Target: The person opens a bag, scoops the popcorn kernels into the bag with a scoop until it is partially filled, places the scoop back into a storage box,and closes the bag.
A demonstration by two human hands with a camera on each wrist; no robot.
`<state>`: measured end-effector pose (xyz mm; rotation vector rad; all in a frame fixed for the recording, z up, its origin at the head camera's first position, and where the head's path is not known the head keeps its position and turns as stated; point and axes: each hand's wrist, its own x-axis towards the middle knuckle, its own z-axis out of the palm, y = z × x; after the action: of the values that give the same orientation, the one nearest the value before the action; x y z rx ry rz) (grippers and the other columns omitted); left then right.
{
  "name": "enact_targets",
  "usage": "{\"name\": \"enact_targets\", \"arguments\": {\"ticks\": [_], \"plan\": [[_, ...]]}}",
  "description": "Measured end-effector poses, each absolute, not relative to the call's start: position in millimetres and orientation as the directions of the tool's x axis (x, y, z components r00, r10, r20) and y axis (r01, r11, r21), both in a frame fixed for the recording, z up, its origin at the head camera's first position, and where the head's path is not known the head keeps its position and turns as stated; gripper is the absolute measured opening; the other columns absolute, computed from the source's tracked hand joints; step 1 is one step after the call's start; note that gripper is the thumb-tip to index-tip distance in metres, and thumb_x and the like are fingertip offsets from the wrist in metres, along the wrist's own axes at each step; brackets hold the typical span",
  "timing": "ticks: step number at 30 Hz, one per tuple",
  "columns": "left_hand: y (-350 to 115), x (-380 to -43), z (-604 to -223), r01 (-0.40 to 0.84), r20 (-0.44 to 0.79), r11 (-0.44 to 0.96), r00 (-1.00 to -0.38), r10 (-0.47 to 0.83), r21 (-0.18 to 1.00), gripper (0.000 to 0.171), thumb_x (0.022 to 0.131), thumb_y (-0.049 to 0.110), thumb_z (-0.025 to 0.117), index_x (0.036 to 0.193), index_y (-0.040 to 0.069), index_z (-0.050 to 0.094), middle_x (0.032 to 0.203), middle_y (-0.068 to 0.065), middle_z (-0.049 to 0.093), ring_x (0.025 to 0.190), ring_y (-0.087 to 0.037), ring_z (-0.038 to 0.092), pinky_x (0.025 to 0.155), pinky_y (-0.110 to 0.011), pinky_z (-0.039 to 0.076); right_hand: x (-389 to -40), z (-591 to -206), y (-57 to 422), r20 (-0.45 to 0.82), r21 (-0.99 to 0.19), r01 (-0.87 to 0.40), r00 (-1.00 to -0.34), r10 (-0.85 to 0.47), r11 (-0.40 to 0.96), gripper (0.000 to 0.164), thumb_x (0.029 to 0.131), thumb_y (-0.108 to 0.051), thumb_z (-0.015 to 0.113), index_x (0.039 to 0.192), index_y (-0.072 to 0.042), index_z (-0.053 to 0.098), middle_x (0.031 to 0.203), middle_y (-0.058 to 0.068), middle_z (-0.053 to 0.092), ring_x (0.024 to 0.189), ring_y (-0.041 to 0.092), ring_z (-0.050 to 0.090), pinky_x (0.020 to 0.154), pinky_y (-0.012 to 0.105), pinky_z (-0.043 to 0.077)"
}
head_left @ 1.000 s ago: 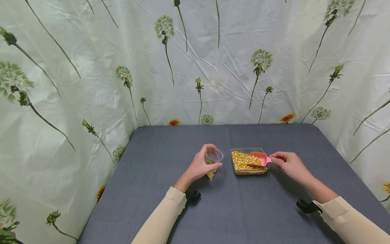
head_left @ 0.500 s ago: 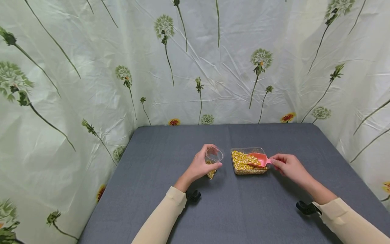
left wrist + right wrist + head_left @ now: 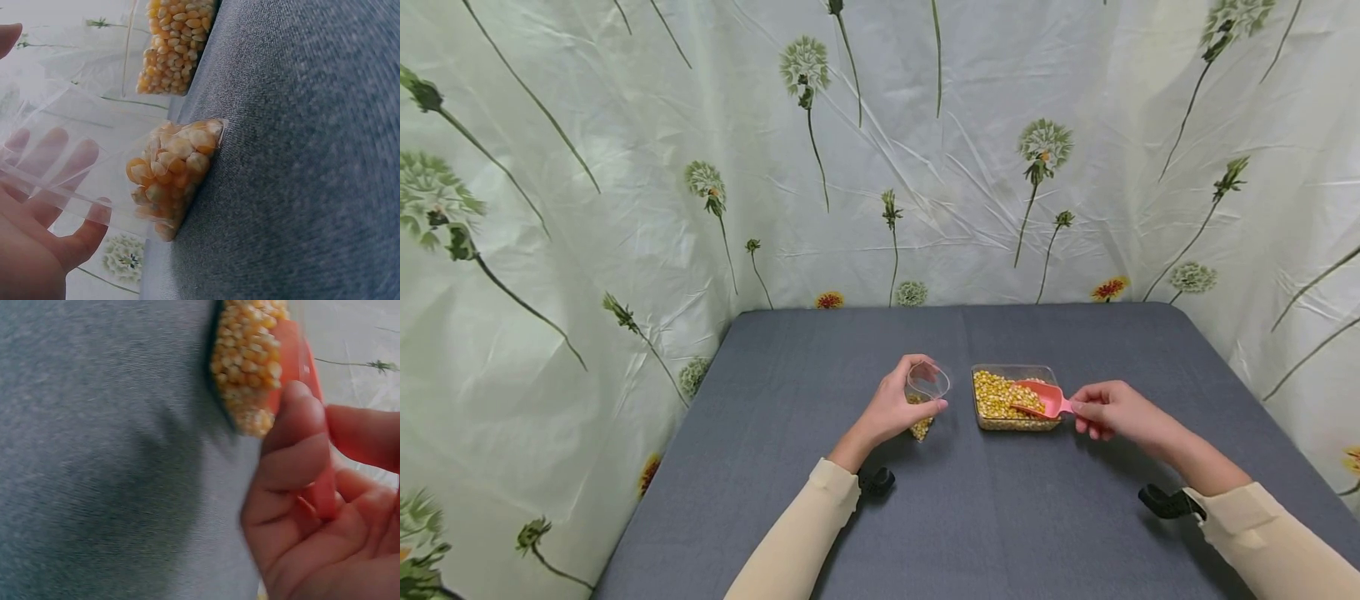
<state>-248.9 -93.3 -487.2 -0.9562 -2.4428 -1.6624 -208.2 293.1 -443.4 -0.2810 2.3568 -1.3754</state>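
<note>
My left hand (image 3: pixel 898 402) holds a clear plastic bag (image 3: pixel 928 382) by its upper part, its mouth spread wide between fingers and thumb. Corn kernels (image 3: pixel 172 165) fill the bottom corner of the bag, low over the cloth. To its right, a clear rectangular container (image 3: pixel 1017 370) is heaped with yellow and white corn kernels (image 3: pixel 994 395). My right hand (image 3: pixel 1118 410) pinches the handle of a pink scoop (image 3: pixel 1047 400), whose front dips into the corn at the container's right side. In the right wrist view, the thumb (image 3: pixel 300 415) lies over the handle.
A dark grey cloth (image 3: pixel 985 517) covers the table. Behind and beside it hangs a pale curtain (image 3: pixel 865 167) printed with dandelions. Black wrist straps (image 3: pixel 1168 502) show at both sleeves.
My right hand has shifted slightly right with the scoop, and the container has slid a little right too. The left hand and the bag have stayed in place.
</note>
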Motion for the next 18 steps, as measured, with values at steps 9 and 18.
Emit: {"name": "enact_targets", "arguments": {"ticks": [9, 18], "plan": [[-93.2, -246.7, -486.3, 0.496, 0.349, 0.245, -0.815, 0.463, 0.833, 0.056, 0.088, 0.031, 0.08, 0.133, 0.024, 0.048, 0.126, -0.008, 0.061, 0.116, -0.031, 0.057, 0.094, -0.041, 0.047, -209.1, -438.5, 298.8, -0.33, -0.883, 0.103, -0.83, -0.45, 0.457, 0.031, 0.107, -0.018, 0.051, 0.109, 0.013, 0.054, 0.082, 0.009, 0.06, 0.066, 0.013, 0.054, 0.058, 0.027, 0.046], [-92.0, -247.6, -485.7, 0.506, 0.367, 0.233, -0.811, 0.456, 0.831, 0.061, 0.087, 0.023, 0.081, 0.137, 0.014, 0.048, 0.126, -0.012, 0.06, 0.114, -0.026, 0.057, 0.092, -0.045, 0.048, -209.4, -435.6, 296.2, -0.337, -0.879, 0.114, -0.835, -0.435, 0.463, 0.024, 0.106, -0.013, 0.05, 0.106, 0.011, 0.055, 0.085, 0.008, 0.056, 0.072, 0.016, 0.051, 0.062, 0.028, 0.044]]}}
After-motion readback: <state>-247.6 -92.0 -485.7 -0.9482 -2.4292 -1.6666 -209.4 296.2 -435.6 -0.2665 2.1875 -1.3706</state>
